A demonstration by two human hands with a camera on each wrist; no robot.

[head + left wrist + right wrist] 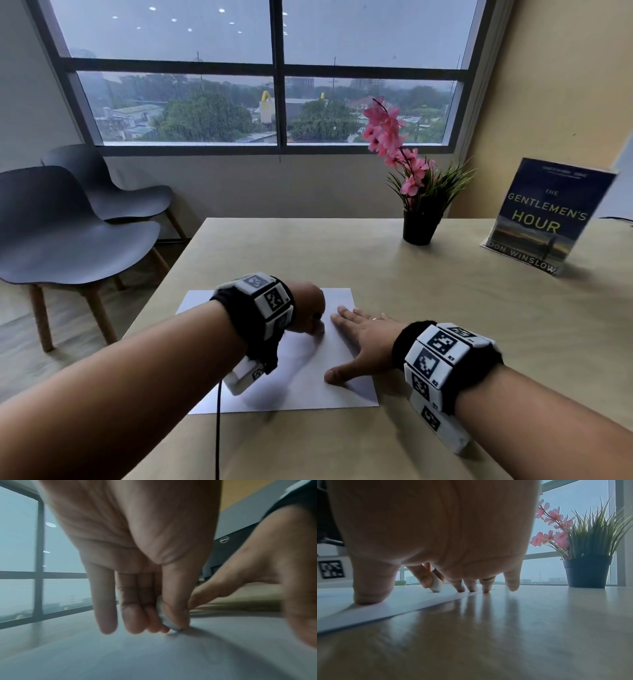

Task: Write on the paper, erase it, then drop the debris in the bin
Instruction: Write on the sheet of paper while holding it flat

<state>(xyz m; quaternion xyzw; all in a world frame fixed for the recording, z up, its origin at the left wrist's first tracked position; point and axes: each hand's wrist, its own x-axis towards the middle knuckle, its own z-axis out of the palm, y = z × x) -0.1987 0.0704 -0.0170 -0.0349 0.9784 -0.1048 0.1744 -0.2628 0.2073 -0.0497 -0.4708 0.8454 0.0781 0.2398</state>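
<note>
Left hand point(308, 310) pinching small white eraser point(436, 584), tip pressed to paper point(301, 383) for rubbing. Right hand point(363, 337) spread flat on sheet's right edge, pinning it. Thin matte sheet flat on smooth, glossy wood-grain worktop point(445, 308). Bin not visible.

Bare forearms; black wristbands point(253, 308) bearing white blocks with square black codes; ring point(375, 318) on right hand point(363, 342); black cable point(217, 435).
</note>
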